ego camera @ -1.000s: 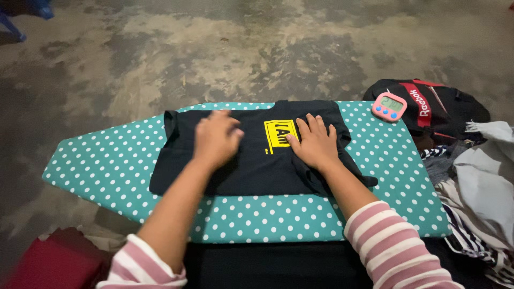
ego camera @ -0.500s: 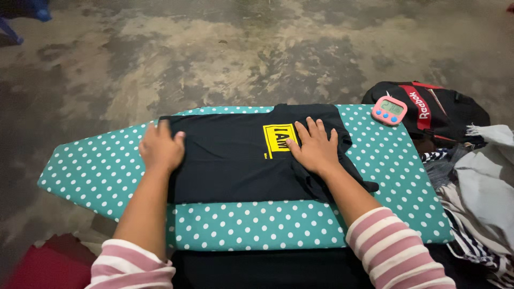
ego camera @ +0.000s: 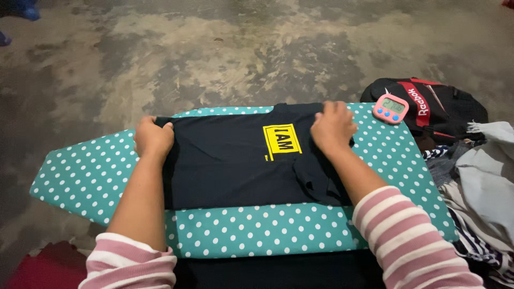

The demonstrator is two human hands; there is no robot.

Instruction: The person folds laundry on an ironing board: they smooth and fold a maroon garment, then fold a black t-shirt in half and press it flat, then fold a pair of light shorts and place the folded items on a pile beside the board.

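Concrete floor (ego camera: 225, 48), mottled grey and tan, fills the upper half of the frame. Below it, a teal ironing board (ego camera: 251, 230) with white polka dots runs across the middle, its narrow end toward the left edge. On the board lies a black T-shirt (ego camera: 230, 166), spread flat at frame centre, a yellow rectangular print (ego camera: 281, 140) facing up. At the right edge sits a heap of clothes (ego camera: 482, 187), grey and striped, and above it a black backpack (ego camera: 444, 107) with a red band. A dark red cloth (ego camera: 48, 267) shows at the lower left corner.

Your left hand (ego camera: 152, 138) is closed over the shirt's left upper edge, fingers curled onto the fabric. Your right hand (ego camera: 333, 127) grips the shirt's right upper edge, knuckles up, fingers tucked over the cloth. Both sleeves are pink-and-white striped. Smallest item: a pink digital timer (ego camera: 390, 108), on the board's upper right corner, just beside your right hand.
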